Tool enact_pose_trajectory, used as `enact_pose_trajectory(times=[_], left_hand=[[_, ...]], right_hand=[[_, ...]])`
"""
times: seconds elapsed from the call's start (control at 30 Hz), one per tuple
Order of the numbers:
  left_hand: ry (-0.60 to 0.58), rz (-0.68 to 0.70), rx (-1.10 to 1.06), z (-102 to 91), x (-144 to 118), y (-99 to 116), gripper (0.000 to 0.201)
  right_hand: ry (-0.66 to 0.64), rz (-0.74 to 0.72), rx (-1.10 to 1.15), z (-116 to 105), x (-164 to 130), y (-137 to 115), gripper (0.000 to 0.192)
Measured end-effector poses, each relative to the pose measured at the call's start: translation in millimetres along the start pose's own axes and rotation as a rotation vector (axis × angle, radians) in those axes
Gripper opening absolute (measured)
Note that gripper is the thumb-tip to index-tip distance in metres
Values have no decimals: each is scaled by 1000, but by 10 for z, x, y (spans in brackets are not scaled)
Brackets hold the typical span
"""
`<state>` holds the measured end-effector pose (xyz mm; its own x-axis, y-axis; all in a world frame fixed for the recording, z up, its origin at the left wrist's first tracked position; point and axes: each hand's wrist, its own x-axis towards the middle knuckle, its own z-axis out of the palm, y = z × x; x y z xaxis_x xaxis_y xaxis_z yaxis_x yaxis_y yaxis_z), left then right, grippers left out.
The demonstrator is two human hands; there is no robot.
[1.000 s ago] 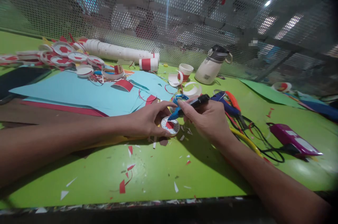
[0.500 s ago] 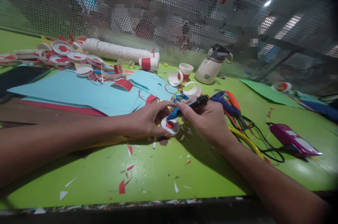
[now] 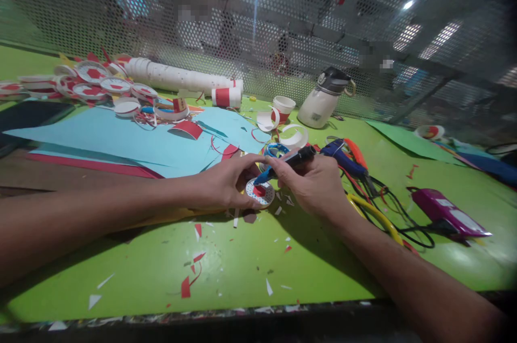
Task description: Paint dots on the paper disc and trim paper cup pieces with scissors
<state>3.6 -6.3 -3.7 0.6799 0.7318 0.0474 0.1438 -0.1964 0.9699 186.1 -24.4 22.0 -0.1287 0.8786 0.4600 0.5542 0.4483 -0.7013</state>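
Between thumb and fingers, my left hand (image 3: 228,181) grips a small round paper disc (image 3: 264,198), white with blue dots and a red centre. My right hand (image 3: 313,184) is closed round a black and blue marker pen (image 3: 297,158). The pen's blue tip end meets the disc's upper part, just beside the red centre. Behind my hands lies a roll of blue tape (image 3: 277,148), partly hidden. Light blue paper sheets (image 3: 121,138) lie beyond my left forearm. Small white and red paper scraps (image 3: 186,286) are scattered in front of the disc.
Red and white paper discs (image 3: 91,72) are heaped at the back left near a long stack of paper cups (image 3: 173,74). A bottle (image 3: 321,100) stands behind. On the right are a blue and orange glue gun (image 3: 347,157), yellow-handled scissors (image 3: 375,214) and a purple box (image 3: 450,214).
The view has shifted very slightly. Both hands keep their hold, and the pen tip stays at nearly the same spot on the disc.
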Motion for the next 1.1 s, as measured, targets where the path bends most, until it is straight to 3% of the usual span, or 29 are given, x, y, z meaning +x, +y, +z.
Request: enact_pose_trajectory(times=[0.17,0.5,0.6,0.77,0.97,1.1], left_hand=[[-56,17,-81,-5,-7,-11,51],[-33,-39,-94,34,-3,72,42],[-24,-50,-107,38,-8,51,53],[13,-78,-95,31,-22,1,75],[13,-82,-82,32,-11,16,73],[-15,-62,-79,31,-8,25,58]], right_hand=[[41,17,2,22,2,0,44],[81,6,93,87,-23,61,39],[87,30,94,38,-10,20,40],[206,26,68,-74,18,-86,41],[90,-19,4,-72,22,-47,40],[65,-34,-13,-45,15,-16,35]])
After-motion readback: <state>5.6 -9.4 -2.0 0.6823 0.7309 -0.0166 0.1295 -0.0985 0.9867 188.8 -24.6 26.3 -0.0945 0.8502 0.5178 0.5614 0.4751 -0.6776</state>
